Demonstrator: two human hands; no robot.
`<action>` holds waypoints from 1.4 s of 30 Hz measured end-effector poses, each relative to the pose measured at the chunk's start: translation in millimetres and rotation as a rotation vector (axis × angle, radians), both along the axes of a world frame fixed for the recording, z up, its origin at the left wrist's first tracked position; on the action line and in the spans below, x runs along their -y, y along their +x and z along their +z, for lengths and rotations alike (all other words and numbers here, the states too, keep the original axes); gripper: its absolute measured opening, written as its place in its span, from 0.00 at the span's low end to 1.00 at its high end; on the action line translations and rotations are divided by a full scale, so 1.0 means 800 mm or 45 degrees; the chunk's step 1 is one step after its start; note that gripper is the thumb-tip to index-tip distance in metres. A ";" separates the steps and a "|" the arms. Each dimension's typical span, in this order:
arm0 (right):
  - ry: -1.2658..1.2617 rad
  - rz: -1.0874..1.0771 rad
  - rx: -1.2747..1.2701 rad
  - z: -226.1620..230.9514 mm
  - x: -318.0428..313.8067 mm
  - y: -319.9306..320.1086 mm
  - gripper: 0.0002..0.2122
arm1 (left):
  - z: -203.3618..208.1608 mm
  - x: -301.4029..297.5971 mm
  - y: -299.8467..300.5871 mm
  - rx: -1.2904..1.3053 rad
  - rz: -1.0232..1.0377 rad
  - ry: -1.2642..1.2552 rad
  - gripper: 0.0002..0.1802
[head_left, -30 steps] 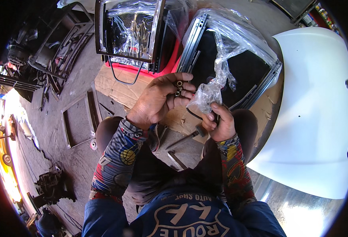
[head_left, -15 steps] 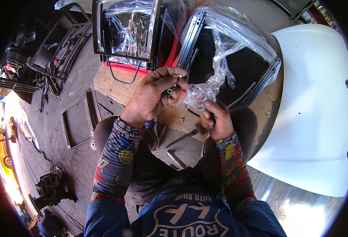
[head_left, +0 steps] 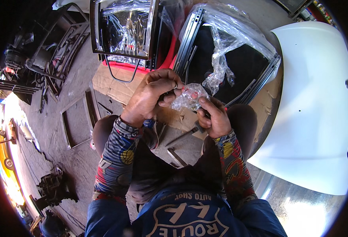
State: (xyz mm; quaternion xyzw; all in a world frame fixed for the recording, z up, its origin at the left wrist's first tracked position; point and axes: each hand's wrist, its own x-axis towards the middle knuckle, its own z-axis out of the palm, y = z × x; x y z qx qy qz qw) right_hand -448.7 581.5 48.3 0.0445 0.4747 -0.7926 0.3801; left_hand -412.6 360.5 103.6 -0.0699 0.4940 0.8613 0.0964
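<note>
My left hand (head_left: 152,94) is closed, its fingertips pinched around small metal fasteners that are mostly hidden by the curled fingers. Right beside those fingertips is a small crumpled clear plastic bag (head_left: 190,97) with a bit of red showing on it. My right hand (head_left: 215,118) grips this bag at its right side between thumb and fingers. Both hands are above my knees. Beyond them lies a black seat base (head_left: 237,65) with metal slide rails (head_left: 189,39) and loose clear plastic wrap (head_left: 221,51) over it.
Cardboard (head_left: 110,83) lies under the seat parts. At the upper left stands another wrapped seat with a metal frame (head_left: 154,27) and a wire bar (head_left: 122,80). A hammer (head_left: 183,135) lies between my feet. To the right is a large white panel (head_left: 312,106); a rectangular metal frame (head_left: 65,124) lies left.
The plastic bag has shifted slightly left, against my left fingertips, and my right hand moved a little left with it. The fasteners in my left hand are now more hidden.
</note>
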 end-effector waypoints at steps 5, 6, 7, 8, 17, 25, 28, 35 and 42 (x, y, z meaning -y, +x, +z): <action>0.062 0.002 -0.062 0.001 0.001 0.001 0.09 | -0.001 -0.004 0.001 0.020 0.045 -0.232 0.04; 0.090 -0.027 -0.049 0.001 0.001 0.001 0.09 | -0.002 -0.006 0.001 0.018 0.052 -0.256 0.05; 0.100 -0.047 -0.045 0.001 0.001 0.002 0.09 | -0.003 -0.007 0.001 0.017 0.059 -0.279 0.05; 0.091 -0.063 -0.049 0.000 0.000 0.001 0.09 | -0.004 -0.008 0.001 0.001 0.064 -0.321 0.06; 0.115 -0.118 -0.087 -0.002 -0.001 0.001 0.09 | -0.006 -0.004 -0.003 -0.095 0.191 -0.748 0.07; -0.142 -0.220 0.115 0.000 -0.007 -0.005 0.08 | -0.246 0.018 -0.036 0.063 0.045 -2.063 0.15; -0.185 -0.256 0.147 -0.001 -0.008 -0.005 0.08 | -0.391 0.009 -0.028 -0.055 -0.259 -2.464 0.18; -0.066 -0.302 0.149 -0.007 -0.029 0.008 0.10 | -0.499 -0.043 0.061 1.040 0.215 -0.665 0.13; 0.025 -0.326 0.196 -0.006 -0.036 -0.021 0.11 | -0.517 -0.023 0.036 1.212 0.513 -0.407 0.14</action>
